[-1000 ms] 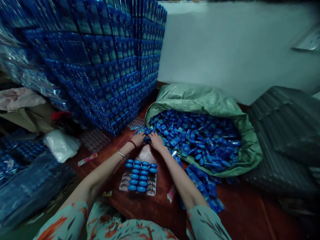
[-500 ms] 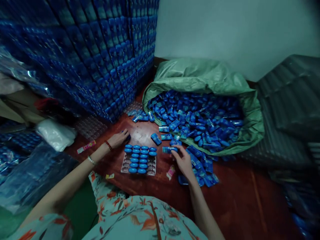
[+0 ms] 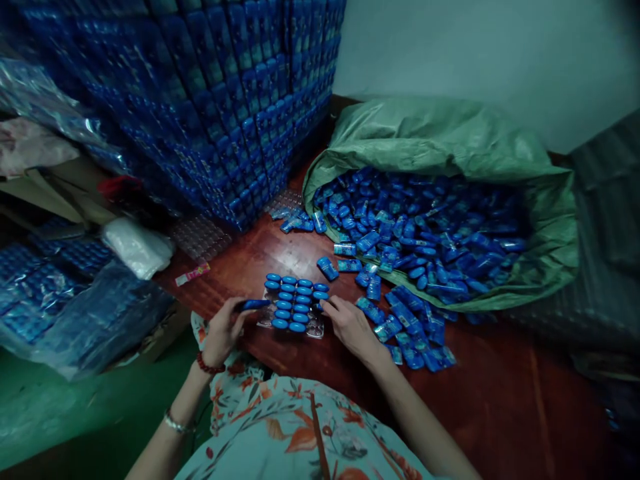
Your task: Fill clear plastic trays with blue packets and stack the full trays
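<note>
A clear plastic tray (image 3: 315, 329) lies on the reddish-brown tabletop, with small blue oval-ended containers (image 3: 301, 300) standing upright in rows in its slots. The middle columns are filled; the outer ones hold containers only toward the far side. At the tray's left edge, my left hand (image 3: 221, 333) pinches a blue container (image 3: 254, 305), tilted nearly flat. My right hand (image 3: 354, 328) is closed at the tray's right side, its fingertips on a blue container (image 3: 317, 305) that they partly hide. Whether that container is seated in its slot cannot be seen.
A green sack (image 3: 450, 150) lies open behind, spilling blue containers (image 3: 410, 320) onto the table at right. Stacked blue packs (image 3: 240, 120) rise at the back left. Empty clear trays (image 3: 200, 238), a pink wrapper (image 3: 193, 274) and a white plastic bag (image 3: 137, 247) lie left.
My left hand has come back from the far left toward the tray with a blue container. My right hand has moved left to the tray's right side. The view has shifted.
</note>
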Tool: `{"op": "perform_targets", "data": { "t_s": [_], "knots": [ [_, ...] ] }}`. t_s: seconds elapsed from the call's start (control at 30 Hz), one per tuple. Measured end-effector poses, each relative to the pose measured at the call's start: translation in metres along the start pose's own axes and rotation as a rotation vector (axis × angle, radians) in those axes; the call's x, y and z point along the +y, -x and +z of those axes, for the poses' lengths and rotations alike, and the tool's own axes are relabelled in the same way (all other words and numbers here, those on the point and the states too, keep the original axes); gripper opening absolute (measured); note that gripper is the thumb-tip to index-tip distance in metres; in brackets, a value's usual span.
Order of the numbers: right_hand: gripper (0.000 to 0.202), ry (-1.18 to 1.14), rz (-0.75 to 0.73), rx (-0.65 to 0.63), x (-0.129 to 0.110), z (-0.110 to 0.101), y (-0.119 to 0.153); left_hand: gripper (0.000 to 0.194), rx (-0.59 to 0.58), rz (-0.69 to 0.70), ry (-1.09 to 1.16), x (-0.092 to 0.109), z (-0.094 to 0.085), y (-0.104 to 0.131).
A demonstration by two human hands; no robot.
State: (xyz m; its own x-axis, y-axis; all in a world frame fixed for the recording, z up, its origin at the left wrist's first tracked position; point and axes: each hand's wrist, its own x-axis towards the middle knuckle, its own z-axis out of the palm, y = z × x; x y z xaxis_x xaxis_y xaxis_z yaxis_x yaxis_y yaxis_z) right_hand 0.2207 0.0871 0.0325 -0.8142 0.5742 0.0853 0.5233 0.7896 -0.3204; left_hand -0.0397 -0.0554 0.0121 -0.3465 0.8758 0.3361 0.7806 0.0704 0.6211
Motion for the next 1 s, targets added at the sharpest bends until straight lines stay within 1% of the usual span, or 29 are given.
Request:
{"op": "perform_targets", "data": {
  "t_s": [0.07,0.17,0.23,0.33,0.43,0.5,0.57,0.6,0.67,0.73,0.77,0.8,0.83,0.87,0.9,0.93,1.0],
  "knots": [
    [0.030,0.090,-0.061,-0.082,0.001,-0.009,-0.007,0.019,-0.062,0.080,0.013,0.005,0.008,-0.004],
    [0.028,0.179,-0.118,-0.184,0.002,-0.017,-0.017,0.028,-0.139,0.213,-0.010,0.005,0.017,-0.016],
    [0.028,0.218,-0.142,-0.239,0.001,-0.019,-0.023,0.030,-0.184,0.276,-0.037,0.005,0.018,-0.024],
    [0.028,0.246,-0.182,-0.278,-0.002,-0.020,-0.028,0.031,-0.269,0.349,-0.057,0.008,0.013,-0.034],
    [0.027,0.244,-0.180,-0.271,-0.006,-0.019,-0.030,0.032,-0.412,0.388,-0.067,0.011,0.007,-0.042],
    [0.029,0.224,-0.163,-0.238,-0.006,-0.016,-0.028,0.031,-0.502,0.391,-0.077,0.012,0.005,-0.045],
    [0.030,0.188,-0.161,-0.166,-0.003,-0.010,-0.023,0.032,-0.546,0.382,-0.102,0.011,0.005,-0.045],
    [0.030,0.163,-0.156,-0.116,0.001,-0.006,-0.020,0.032,-0.543,0.379,-0.123,0.011,0.005,-0.044],
    [0.032,0.095,-0.093,0.010,0.011,0.001,-0.014,0.031,-0.496,0.384,-0.175,0.012,0.004,-0.043],
    [0.038,0.039,0.070,0.152,0.025,0.004,-0.013,0.028,-0.411,0.387,-0.213,0.014,0.001,-0.045],
    [0.041,0.039,0.163,0.197,0.032,0.004,-0.015,0.027,-0.355,0.376,-0.213,0.017,0.000,-0.049],
    [0.044,0.065,0.248,0.214,0.040,0.003,-0.019,0.026,-0.294,0.352,-0.200,0.020,0.000,-0.056],
    [0.046,0.112,0.313,0.199,0.048,0.001,-0.024,0.026,-0.243,0.325,-0.177,0.024,0.002,-0.066],
    [0.048,0.171,0.357,0.156,0.055,-0.002,-0.032,0.026,-0.215,0.308,-0.152,0.029,0.006,-0.078],
    [0.048,0.225,0.382,0.099,0.061,-0.004,-0.040,0.026,-0.223,0.313,-0.133,0.035,0.013,-0.093],
    [0.046,0.264,0.398,0.050,0.066,-0.006,-0.048,0.025,-0.274,0.340,-0.126,0.041,0.022,-0.109],
    [0.038,0.293,0.413,-0.008,0.071,-0.009,-0.061,0.021,-0.482,0.470,-0.156,0.054,0.048,-0.141]
  ]
}}
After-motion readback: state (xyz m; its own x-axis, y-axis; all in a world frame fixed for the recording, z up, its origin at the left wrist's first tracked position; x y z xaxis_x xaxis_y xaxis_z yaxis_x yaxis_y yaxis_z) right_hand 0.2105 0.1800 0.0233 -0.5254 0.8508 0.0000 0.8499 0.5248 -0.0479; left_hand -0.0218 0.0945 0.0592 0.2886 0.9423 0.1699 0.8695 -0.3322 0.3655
